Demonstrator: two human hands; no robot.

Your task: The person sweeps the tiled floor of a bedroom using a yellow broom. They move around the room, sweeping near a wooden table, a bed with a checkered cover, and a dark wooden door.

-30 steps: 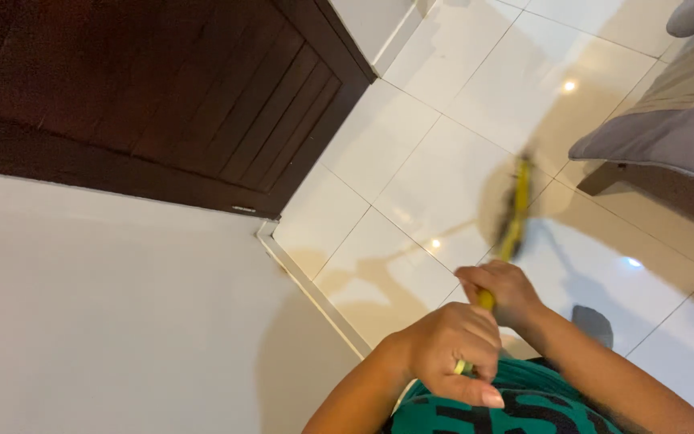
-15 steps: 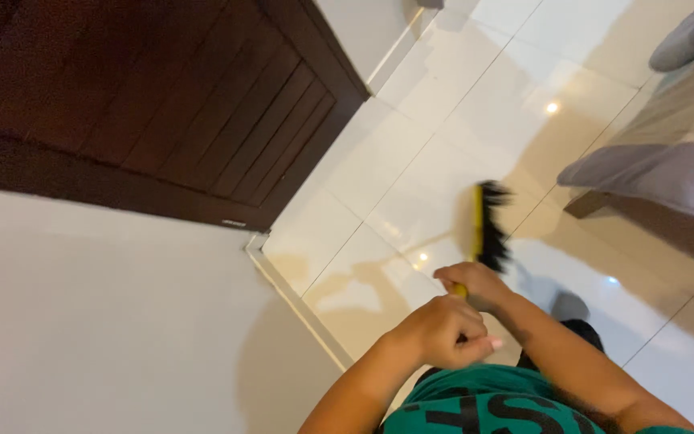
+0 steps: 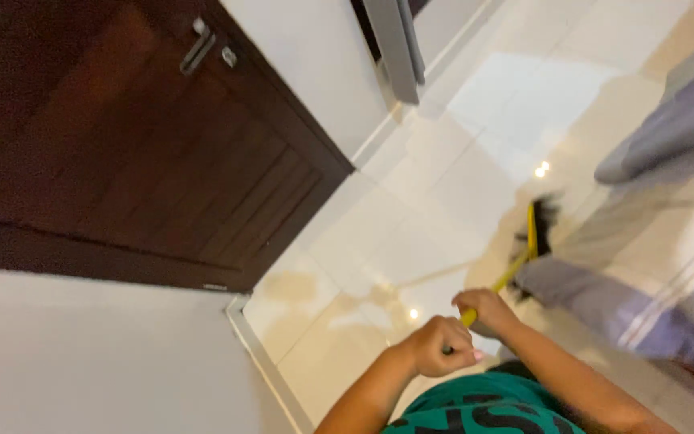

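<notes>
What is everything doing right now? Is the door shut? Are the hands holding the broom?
Left hand: grip shut on broom handle.
Right hand: grip shut on broom handle, lower down.
Broom: tilted, bristles down by the bed's edge.
Dark wooden door: looks shut.
Grey bedspread: hanging down towards the floor.

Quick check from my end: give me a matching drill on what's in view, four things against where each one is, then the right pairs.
Things:
1. broom
2. door
3. left hand
4. grey bedding

Places:
A. along the right edge of the picture
B. gripping the near end of the yellow handle
C. bristles down on the pale floor tiles
D. upper left, dark wood with a metal lever

Pairs: 1-C, 2-D, 3-B, 4-A. The right hand grips the handle just beyond the left.
</notes>
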